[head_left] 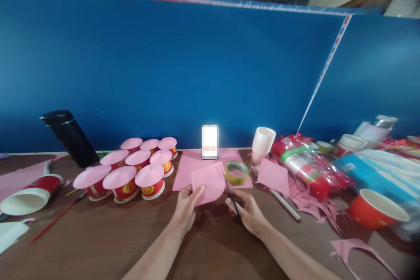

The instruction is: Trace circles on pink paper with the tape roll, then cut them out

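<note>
My left hand [187, 203] pinches the lower left edge of a pink paper sheet [210, 181] with a circle drawn on it, holding it above the brown table. My right hand [247, 210] grips black scissors [231, 194], whose blades point up along the right side of the pink sheet. Behind the sheet lies a larger pink paper [183, 168]. A roll of yellow-green tape [236, 172] sits just right of the scissors.
Several red cups capped with pink paper discs [131, 175] stand at left. A black flask [70, 138], a tipped red cup [31, 194], a phone [210, 141], stacked white cups [262, 142], a red cup package [305, 164], pink scraps [311, 197] and a red bowl [376, 208] surround the hands.
</note>
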A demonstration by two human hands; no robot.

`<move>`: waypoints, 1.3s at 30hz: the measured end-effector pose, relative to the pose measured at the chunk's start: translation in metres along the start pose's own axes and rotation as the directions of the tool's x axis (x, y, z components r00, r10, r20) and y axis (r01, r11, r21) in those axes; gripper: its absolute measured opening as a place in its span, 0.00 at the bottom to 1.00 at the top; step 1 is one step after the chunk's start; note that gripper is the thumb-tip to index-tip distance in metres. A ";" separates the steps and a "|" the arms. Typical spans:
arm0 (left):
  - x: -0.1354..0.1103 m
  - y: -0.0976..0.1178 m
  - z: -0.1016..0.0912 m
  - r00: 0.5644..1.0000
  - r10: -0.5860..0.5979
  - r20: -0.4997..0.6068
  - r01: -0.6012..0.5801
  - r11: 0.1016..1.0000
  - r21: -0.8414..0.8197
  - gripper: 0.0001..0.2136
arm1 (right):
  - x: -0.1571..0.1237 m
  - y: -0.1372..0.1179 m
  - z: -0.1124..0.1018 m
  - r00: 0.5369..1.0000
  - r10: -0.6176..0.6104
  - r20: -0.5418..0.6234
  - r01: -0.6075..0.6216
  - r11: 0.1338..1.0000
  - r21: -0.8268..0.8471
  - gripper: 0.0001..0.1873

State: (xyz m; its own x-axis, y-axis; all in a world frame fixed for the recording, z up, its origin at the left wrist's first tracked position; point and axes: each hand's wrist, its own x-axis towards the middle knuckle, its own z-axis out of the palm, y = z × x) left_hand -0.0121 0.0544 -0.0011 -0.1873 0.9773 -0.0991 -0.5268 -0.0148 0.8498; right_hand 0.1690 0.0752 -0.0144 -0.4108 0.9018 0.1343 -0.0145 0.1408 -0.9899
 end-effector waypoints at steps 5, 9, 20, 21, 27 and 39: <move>0.001 -0.001 -0.001 1.000 -0.003 0.000 0.003 1.000 -0.001 0.12 | -0.001 0.001 0.000 1.000 -0.009 0.003 0.009 1.000 0.003 0.16; 0.000 0.000 0.001 1.000 -0.007 0.015 0.007 1.000 0.003 0.13 | -0.001 0.002 -0.001 1.000 -0.003 0.012 0.003 1.000 0.017 0.16; 0.002 -0.003 -0.003 1.000 0.001 0.022 -0.002 0.999 0.035 0.14 | -0.001 0.000 -0.001 1.000 0.015 0.012 -0.015 0.998 0.060 0.17; 0.002 -0.003 -0.003 1.000 -0.001 0.025 0.000 0.999 0.032 0.14 | -0.002 0.000 -0.001 1.000 0.014 0.012 -0.014 0.998 0.059 0.17; 0.001 -0.003 -0.002 1.000 0.008 0.030 -0.009 1.000 0.026 0.13 | -0.002 -0.001 -0.001 1.000 0.007 0.011 -0.008 0.997 0.075 0.17; -0.003 0.001 -0.002 0.996 -0.058 0.066 0.058 0.998 0.005 0.17 | -0.001 -0.003 0.000 1.000 0.014 -0.007 -0.014 0.997 0.077 0.16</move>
State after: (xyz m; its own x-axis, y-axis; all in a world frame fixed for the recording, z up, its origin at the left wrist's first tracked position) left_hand -0.0140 0.0514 -0.0008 -0.1012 0.9884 -0.1134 -0.5329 0.0424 0.8451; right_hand 0.1694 0.0742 -0.0116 -0.4045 0.9065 0.1205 -0.0795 0.0964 -0.9922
